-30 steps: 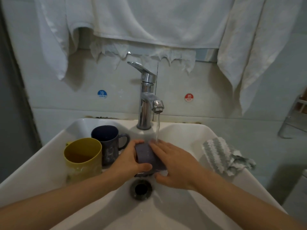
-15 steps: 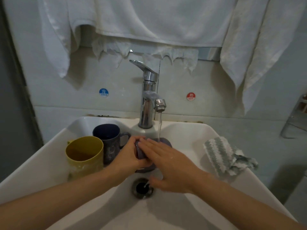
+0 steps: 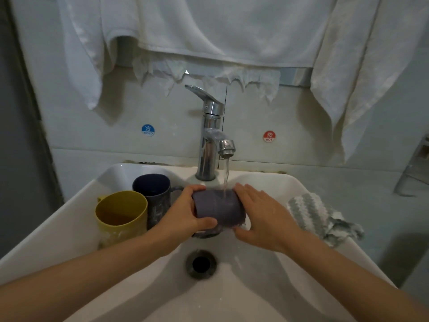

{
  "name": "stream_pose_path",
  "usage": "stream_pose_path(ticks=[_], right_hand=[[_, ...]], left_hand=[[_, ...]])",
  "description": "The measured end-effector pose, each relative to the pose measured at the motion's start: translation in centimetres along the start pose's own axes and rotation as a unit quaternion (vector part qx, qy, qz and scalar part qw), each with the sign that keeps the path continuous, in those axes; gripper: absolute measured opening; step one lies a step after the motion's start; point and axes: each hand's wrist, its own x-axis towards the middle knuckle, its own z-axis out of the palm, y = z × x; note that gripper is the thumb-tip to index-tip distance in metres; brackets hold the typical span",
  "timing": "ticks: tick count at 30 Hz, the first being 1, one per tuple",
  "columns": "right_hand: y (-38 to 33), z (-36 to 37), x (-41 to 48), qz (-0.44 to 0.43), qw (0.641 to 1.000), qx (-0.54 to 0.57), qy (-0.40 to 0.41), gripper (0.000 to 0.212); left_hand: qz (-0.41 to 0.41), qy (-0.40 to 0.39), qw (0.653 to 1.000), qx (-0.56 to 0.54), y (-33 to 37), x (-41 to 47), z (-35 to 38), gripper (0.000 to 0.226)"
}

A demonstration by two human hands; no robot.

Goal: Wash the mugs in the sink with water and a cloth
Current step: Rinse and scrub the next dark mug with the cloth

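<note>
From the head camera, two round stickers on the pale wall carry the only readable writing: a blue round sticker point(image 3: 148, 130) left of the tap reads "COLD" under a white character, and a red round sticker point(image 3: 269, 136) to its right reads "HOT" under another character. Between them stands a chrome single-lever tap point(image 3: 209, 145), and a thin stream of water point(image 3: 225, 175) falls from its spout onto a grey-purple cylindrical mug point(image 3: 220, 205). This mug lies on its side above the basin of the white ceramic sink point(image 3: 267, 298), beyond the round dark drain hole point(image 3: 201, 264), with its long axis running left to right. Which end is the mouth cannot be told, since both ends are covered. The left hand point(image 3: 183, 217) grips the mug's left end, its fingers point(image 3: 195, 188) curled over the top and the thumb wrapped along the near side. The right hand point(image 3: 262, 217) lies against the right end, its fingers point(image 3: 246, 191) nearly straight over the top and the thumb underneath. At the sink's left side, a yellow plastic mug point(image 3: 120, 214) stands upright with its mouth up and its handle towards the far left. Touching it from behind is a dark blue mug point(image 3: 153, 194), also upright, with its handle pointing right towards the left hand. A grey-and-white striped cloth point(image 3: 311, 212) lies crumpled on the sink's right rim, apart from the right hand. White towels point(image 3: 209, 31) hang along the wall above the tap.
</note>
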Motion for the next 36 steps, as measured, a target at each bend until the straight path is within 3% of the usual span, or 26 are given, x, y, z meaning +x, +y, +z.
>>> stream_pose_path(ticks=[8,12,16,18,19,22,24,26,30,34,36], right_hand=[[0.2,0.3,0.1,0.016,0.993,0.117,-0.010,0.055],[0.7,0.5,0.8,0.023,0.985,0.170,0.027,0.025],[0.7,0.4,1.0,0.018,0.973,0.224,0.061,0.026],[0.7,0.4,1.0,0.011,0.970,0.236,0.058,0.013],[0.7,0.4,1.0,0.007,0.971,0.233,0.046,0.019],[0.7,0.7,0.7,-0.017,0.981,0.192,-0.015,0.077],[0.4,1.0,0.6,-0.038,0.990,0.134,-0.025,0.095],[0.3,1.2,0.6,-0.041,0.994,0.105,-0.009,0.097],[0.5,1.0,0.8,-0.045,0.984,0.174,0.010,0.084],[1.0,1.0,0.9,-0.008,0.975,0.220,0.032,0.083],[1.0,1.2,1.0,0.013,0.973,0.226,0.034,0.084]], left_hand=[[-0.042,-0.005,0.998,-0.051,-0.1,0.3,-0.2,0.077],[-0.056,0.001,0.996,-0.075,0.0,0.4,-0.3,0.073],[-0.054,0.002,0.995,-0.080,0.2,0.4,-0.3,0.071],[-0.057,0.015,0.994,-0.095,0.3,0.5,-0.4,0.069],[-0.062,0.025,0.992,-0.103,0.4,0.6,-0.4,0.068],[-0.076,0.035,0.987,-0.137,0.7,0.7,-0.5,0.067],[-0.084,0.033,0.982,-0.167,1.0,0.7,-0.2,0.067],[-0.093,0.029,0.976,-0.193,1.1,0.6,0.2,0.066],[-0.087,0.004,0.982,-0.170,1.1,0.4,0.3,0.072],[-0.014,-0.063,0.997,0.040,1.8,0.3,0.3,0.104],[-0.001,-0.087,0.993,0.083,1.6,0.2,0.0,0.113]])
